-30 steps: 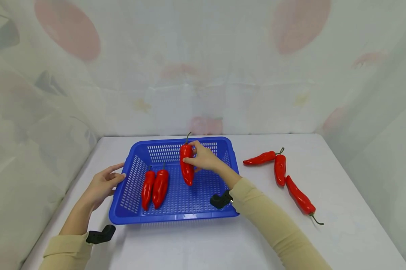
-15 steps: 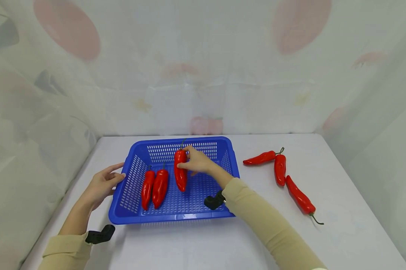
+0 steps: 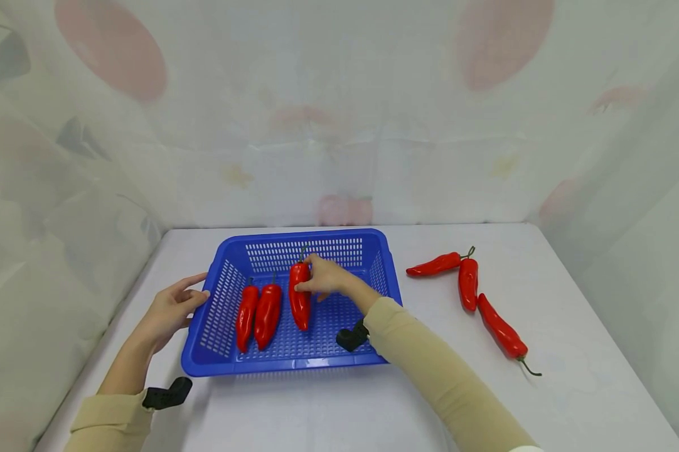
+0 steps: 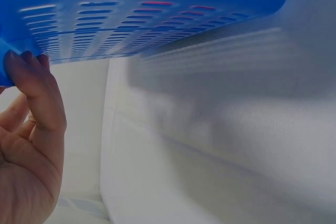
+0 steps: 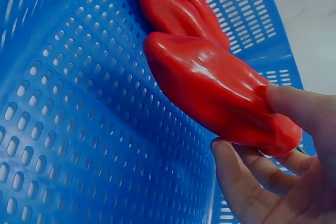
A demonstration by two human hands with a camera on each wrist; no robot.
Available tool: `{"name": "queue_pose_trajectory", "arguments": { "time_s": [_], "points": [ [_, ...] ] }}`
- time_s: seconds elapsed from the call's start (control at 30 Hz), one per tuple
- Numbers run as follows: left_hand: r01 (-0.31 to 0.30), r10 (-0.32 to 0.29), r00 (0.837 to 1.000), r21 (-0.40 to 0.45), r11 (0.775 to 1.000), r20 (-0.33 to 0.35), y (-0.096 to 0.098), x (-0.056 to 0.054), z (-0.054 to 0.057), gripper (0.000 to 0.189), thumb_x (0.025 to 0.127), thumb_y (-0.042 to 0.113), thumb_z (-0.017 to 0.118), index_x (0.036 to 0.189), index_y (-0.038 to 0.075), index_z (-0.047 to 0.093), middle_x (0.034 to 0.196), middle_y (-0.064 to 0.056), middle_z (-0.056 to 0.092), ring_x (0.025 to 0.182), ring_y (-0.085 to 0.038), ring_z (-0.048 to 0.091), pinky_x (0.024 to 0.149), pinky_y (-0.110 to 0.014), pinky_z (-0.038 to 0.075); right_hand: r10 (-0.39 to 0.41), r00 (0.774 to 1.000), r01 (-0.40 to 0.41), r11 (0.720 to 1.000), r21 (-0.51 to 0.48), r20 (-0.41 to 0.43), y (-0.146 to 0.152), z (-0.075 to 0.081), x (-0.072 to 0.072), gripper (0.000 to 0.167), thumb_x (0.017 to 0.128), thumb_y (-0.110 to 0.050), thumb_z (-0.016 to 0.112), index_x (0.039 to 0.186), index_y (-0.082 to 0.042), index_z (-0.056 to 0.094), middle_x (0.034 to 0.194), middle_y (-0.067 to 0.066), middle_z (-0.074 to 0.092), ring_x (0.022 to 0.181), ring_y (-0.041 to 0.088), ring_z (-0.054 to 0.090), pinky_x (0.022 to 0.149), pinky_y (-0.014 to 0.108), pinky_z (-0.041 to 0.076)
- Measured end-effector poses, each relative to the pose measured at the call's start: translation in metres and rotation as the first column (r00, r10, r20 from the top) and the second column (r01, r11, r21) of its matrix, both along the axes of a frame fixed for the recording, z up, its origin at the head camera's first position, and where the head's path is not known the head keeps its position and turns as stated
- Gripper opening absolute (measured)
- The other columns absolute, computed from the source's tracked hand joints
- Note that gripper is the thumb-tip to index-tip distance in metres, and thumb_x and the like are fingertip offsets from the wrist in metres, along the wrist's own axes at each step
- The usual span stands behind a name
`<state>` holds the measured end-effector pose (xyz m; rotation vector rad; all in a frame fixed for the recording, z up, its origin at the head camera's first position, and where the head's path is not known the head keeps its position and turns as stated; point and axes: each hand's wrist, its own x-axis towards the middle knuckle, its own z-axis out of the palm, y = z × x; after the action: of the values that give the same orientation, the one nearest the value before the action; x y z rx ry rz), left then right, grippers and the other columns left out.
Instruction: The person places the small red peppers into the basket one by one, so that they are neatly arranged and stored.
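A glossy red chili pepper (image 3: pixel 300 295) is held upright, stem up, over the floor of a blue plastic basket (image 3: pixel 294 364). My right hand (image 3: pixel 328 276) pinches its upper part between thumb and fingers; the right wrist view shows the thumb (image 5: pixel 294 103) across the pepper's side. Left of it, two more red peppers, one slimmer (image 3: pixel 246 319) and one wider (image 3: pixel 268 316), lie side by side in the basket. At the basket's left edge my left hand (image 3: pixel 172 307) grips the rim, and the left wrist view shows its fingertips (image 4: pixel 23 64) against the blue plastic.
Three red peppers lie on the white table (image 3: pixel 577 351) right of the basket: one sideways (image 3: pixel 434 265), one lengthwise (image 3: pixel 468 285) and one slanted (image 3: pixel 503 328) nearer the front. A patterned pale cloth (image 3: pixel 418 157) hangs behind the table.
My right hand has moved slightly left and lowered the pepper deeper into the basket. The left hand and the other peppers have stayed in place.
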<state>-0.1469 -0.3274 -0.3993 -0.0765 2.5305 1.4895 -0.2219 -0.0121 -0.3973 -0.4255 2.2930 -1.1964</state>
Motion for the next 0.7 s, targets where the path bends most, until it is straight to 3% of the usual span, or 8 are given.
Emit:
{"name": "queue_pose_trajectory", "arguments": {
  "time_s": [0.27,0.7],
  "points": [
    [0.004,-0.004,1.0,0.0,1.0,-0.003,0.0,0.0,0.0,0.065,0.093,0.037,0.051,0.147,0.012,0.023,0.109,-0.02,0.056,0.084,-0.014,0.064,0.073,-0.037,0.056,0.015,0.998,-0.015,1.0,0.008,0.064,-0.004,-0.008,-0.002,0.061,0.083,-0.016,0.068,0.131,-0.003,0.033,0.109,0.018,0.057,0.078,0.026,0.064,0.072,0.041,0.056],
    [0.001,-0.001,1.0,0.0,1.0,-0.005,-0.001,0.0,-0.001,0.065,0.094,0.037,0.05,0.147,0.012,0.023,0.11,-0.02,0.056,0.084,-0.013,0.064,0.074,-0.037,0.056,0.017,0.992,-0.025,0.998,0.065,0.124,-0.01,-0.021,-0.002,0.058,0.083,-0.017,0.068,0.129,-0.002,0.036,0.09,0.013,0.058,0.073,0.029,0.065,0.068,0.038,0.056]
  ]
}}
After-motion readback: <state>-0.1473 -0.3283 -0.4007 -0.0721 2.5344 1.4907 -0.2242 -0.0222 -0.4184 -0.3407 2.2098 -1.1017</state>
